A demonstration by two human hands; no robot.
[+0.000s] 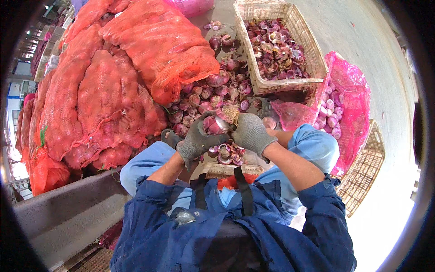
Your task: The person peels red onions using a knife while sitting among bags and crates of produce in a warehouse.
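Note:
My left hand, in a grey work glove, is wrapped around a red onion. A pale, shiny patch shows on the onion's right side; whether it is bare flesh or a blade cannot be told. My right hand, also gloved, is curled right beside the onion, its knuckles hiding whatever is between the fingers. A tuft of dry roots sticks up between the two hands. Beneath them, loose onion skins lie between my legs. Unpeeled red onions are heaped just beyond my left hand.
Red mesh sacks full of onions are stacked at the left, above a low concrete ledge. A plastic crate of skins stands ahead. At the right, a pink mesh bag holds peeled onions beside another crate.

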